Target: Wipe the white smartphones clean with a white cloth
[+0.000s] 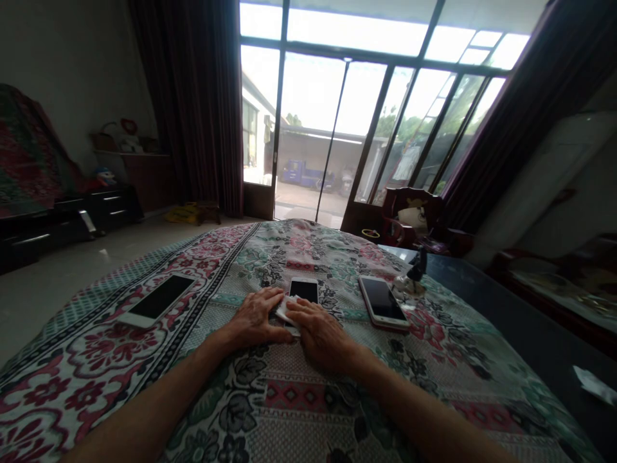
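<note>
A white phone with a dark screen (304,290) lies in the middle of the patterned cloth (299,392). My right hand (321,331) presses a small white tissue (285,310) onto its lower part, fingers together over it. My left hand (258,316) rests at the phone's left edge, its thumb near the bottom end and its fingertips close to the tissue. The lower part of the phone is mostly hidden by both hands. Another white phone (161,299) lies to the left, and a third phone (384,301) lies to the right.
A small dark figurine on a clear base (412,280) stands beyond the right phone. A crumpled white tissue (595,384) lies on the dark surface (486,302) at the right. Farther back are a wooden chair (412,215), glass doors and curtains.
</note>
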`<state>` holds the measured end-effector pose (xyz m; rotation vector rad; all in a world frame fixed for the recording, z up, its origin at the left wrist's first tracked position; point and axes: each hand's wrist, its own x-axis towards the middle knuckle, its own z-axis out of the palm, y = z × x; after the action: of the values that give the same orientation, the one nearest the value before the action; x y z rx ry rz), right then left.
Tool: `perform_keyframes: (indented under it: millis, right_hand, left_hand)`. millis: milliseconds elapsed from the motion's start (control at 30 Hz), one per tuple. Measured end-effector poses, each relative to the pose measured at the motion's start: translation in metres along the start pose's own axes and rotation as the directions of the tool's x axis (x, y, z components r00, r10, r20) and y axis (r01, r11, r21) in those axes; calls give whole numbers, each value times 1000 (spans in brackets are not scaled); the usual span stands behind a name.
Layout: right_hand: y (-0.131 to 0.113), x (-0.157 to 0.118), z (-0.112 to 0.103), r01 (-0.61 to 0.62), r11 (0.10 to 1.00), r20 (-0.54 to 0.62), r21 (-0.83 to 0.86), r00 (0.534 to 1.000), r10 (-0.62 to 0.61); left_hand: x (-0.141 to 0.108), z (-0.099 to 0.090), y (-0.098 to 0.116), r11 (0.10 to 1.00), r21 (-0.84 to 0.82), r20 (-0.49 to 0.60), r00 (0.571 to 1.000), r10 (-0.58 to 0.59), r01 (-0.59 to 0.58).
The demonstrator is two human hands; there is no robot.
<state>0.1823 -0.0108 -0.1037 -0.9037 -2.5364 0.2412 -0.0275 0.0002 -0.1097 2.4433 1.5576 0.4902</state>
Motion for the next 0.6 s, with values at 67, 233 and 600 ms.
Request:
perform_keyframes:
  millis: [67,233,600]
  right_hand:
    - [-3,-4,0,38,999,-4,19,999,-38]
    - [-8,-4,-7,123,990,-40,69,992,-120]
    - [7,-3,-15,46,996,-134,83,990,-34]
  left_hand:
    - [0,0,0,1000,6,-4,1000,10,-10]
    - [0,0,0,999,24,-6,1000,23,-23]
    - [-1,-2,-3,998,22,29,998,59,-59]
